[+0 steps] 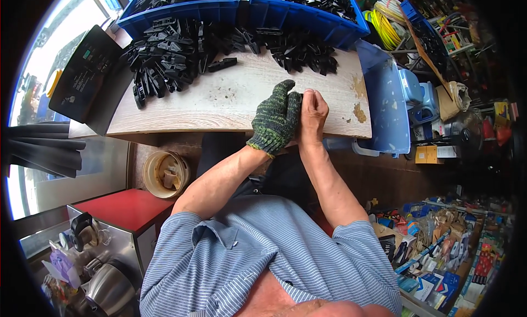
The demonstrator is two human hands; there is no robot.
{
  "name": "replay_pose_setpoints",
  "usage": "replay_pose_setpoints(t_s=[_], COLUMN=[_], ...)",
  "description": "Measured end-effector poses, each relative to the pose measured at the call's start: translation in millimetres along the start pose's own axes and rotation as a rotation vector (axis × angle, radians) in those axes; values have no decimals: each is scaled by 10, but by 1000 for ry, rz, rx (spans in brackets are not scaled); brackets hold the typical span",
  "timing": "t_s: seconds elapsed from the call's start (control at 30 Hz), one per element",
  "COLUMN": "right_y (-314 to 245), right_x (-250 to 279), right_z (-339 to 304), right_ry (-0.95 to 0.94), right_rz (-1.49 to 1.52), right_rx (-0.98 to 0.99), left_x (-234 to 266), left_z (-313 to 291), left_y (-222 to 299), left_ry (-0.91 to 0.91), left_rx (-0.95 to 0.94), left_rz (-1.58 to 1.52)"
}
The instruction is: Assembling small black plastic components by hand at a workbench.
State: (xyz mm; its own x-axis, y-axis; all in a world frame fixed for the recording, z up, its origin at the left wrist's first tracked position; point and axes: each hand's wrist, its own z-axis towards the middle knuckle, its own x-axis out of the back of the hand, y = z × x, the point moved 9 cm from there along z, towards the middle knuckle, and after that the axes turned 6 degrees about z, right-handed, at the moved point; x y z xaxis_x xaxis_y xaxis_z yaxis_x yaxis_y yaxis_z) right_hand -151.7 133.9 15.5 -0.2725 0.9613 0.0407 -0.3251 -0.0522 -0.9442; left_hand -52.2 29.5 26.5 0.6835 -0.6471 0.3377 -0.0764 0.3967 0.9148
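My left hand (277, 118), in a dark green knit glove, and my bare right hand (312, 117) are pressed together above the front edge of the wooden tabletop (219, 100). Both look closed. Whatever lies between them is hidden by the fingers; only a dark sliver shows near my right thumb. Beyond my hands, black plastic clip-like parts (167, 50) lie heaped on the left of the table. A second pile of the same black parts (304, 56) lies farther right. One single black part (222, 64) rests apart, between the heaps.
Two blue bins (184, 12) (307, 21) full of black parts stand along the far edge. At the right end hangs a blue plastic tub (384, 97). A black box (85, 75) stands at the left. Below sits a round bucket (151, 177) beside a red-topped cabinet (118, 207).
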Motion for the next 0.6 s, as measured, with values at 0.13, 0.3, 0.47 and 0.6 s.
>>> replay_pose_setpoints(t_s=[0.13, 0.3, 0.47, 0.6], right_y=[149, 207, 328, 215], right_x=[22, -17, 0, -57], right_z=[-62, -117, -87, -61], right_ry=[16, 107, 47, 0], right_rz=[174, 208, 151, 102], right_rx=[-219, -357, -283, -222], left_x=[-30, 101, 163, 50], left_z=[37, 14, 24, 59], left_y=[-11, -27, -80, -39], left_ry=[-36, -31, -41, 33], left_rx=[-35, -121, -113, -69], left_rz=[-26, 6, 21, 54])
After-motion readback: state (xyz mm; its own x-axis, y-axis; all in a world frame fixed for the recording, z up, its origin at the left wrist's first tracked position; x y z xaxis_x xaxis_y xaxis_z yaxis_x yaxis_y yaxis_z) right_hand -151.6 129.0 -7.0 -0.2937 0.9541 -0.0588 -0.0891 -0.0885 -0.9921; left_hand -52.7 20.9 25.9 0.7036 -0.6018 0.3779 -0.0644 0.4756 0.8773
